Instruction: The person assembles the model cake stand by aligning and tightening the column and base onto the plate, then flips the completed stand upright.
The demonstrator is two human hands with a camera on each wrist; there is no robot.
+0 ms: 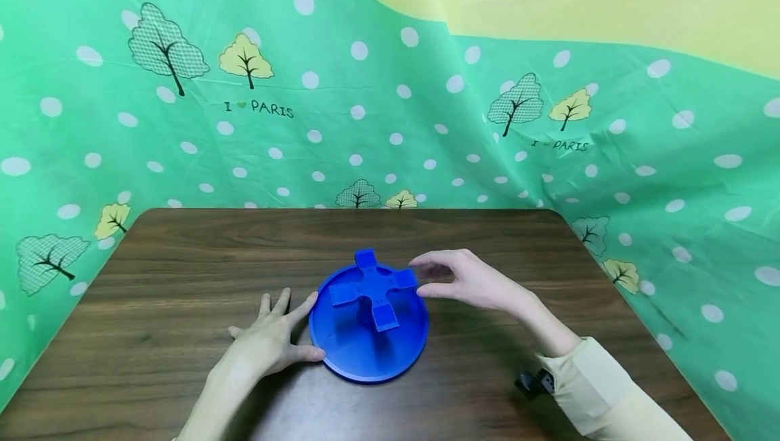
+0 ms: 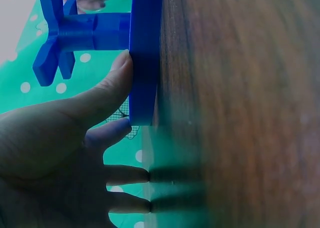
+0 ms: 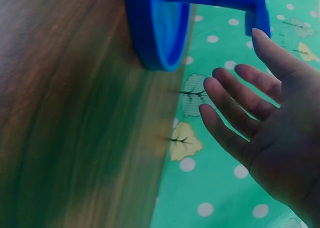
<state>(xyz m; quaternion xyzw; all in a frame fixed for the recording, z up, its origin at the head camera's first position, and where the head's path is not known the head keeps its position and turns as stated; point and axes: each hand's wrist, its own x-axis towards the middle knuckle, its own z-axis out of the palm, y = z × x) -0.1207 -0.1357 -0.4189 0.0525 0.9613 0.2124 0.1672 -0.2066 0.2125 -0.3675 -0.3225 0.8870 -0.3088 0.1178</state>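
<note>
A blue round stand sits upright on the table. Its wide base (image 1: 347, 353) is a shallow dish with a raised rim, and a short post carries a cross-shaped top (image 1: 373, 286) with upturned arm ends. My left hand (image 1: 263, 343) is at the base's left side, thumb and forefinger against the rim, the other fingers spread toward the tabletop. The left wrist view shows the thumb (image 2: 117, 75) on the rim edge below the post (image 2: 95, 32). My right hand (image 1: 469, 280) hovers at the cross's right arm, fingers loosely bent, thumb tip (image 3: 260, 38) right at the arm's end.
The stand is on a dark wood-grain table (image 1: 201, 258). Behind it and along its sides hangs a green cloth (image 1: 378, 89) with white dots and printed trees. A small black object (image 1: 533, 383) shows at the right sleeve (image 1: 585, 373).
</note>
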